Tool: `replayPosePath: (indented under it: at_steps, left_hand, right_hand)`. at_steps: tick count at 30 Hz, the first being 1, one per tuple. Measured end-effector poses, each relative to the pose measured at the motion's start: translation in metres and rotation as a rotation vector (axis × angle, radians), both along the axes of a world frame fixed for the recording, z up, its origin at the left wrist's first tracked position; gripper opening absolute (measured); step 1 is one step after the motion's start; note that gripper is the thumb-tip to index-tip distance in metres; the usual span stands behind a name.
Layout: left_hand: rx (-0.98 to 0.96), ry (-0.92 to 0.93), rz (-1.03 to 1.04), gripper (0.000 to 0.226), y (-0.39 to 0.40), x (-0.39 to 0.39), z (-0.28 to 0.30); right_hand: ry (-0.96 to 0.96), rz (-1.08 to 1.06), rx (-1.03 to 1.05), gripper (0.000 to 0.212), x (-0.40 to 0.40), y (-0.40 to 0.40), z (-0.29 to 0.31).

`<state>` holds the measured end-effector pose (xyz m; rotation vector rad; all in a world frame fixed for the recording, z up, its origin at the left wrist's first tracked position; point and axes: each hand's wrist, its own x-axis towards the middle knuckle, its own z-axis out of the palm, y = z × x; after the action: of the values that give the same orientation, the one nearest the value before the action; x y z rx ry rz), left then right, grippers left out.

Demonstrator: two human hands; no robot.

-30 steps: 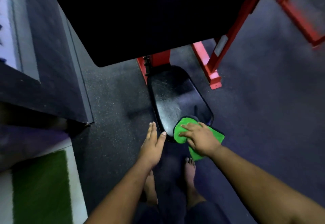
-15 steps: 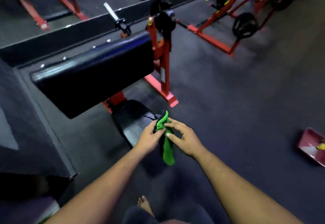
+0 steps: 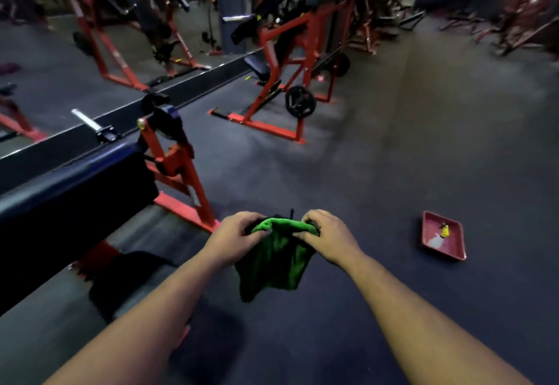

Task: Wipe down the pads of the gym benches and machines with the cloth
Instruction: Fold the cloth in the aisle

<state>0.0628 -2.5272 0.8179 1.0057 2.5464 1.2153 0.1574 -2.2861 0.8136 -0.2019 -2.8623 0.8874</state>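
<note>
Between both hands' fingers (image 3: 298,235), green cloth (image 3: 273,260) pinched, hanging

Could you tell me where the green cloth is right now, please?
In the head view the green cloth hangs at centre, held up off the floor by the left hand and right hand gripping its top edge.
</note>
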Motion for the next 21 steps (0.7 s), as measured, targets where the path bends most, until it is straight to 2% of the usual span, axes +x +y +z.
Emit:
replayPosePath:
  at_steps: [5, 8, 12, 14, 18, 21]
  left_hand:
    - [-0.332, 0.279, -0.029, 0.042, 0.067, 0.001, 0.029]
    - [-0.325, 0.426, -0.099, 0.038, 0.104, -0.004, 0.044]
    - [-0.283, 0.297, -0.152, 0.039, 0.142, -0.013, 0.052]
    - [-0.296, 0.274, -0.16, 0.031, 0.154, -0.022, 0.05]
    - [-0.279, 0.349, -0.149, 0.022, 0.18, -0.044, 0.052]
    - [-0.176, 0.26, -0.102, 0.02, 0.2, -0.058, 0.052]
  right_hand:
    - [0.01, -0.131, -0.006, 0.019, 0.037, 0.08, 0.042]
    - [0.121, -0.2, -0.101, 0.015, 0.054, 0.121, 0.056]
    - [0.22, -0.302, -0.291, 0.011, 0.072, 0.156, 0.068]
    - [0.266, -0.39, -0.306, 0.011, 0.077, 0.174, 0.067]
    - [0.33, -0.552, -0.294, 0.013, 0.083, 0.201, 0.072]
    - [0.341, -0.664, -0.337, 0.016, 0.079, 0.21, 0.076]
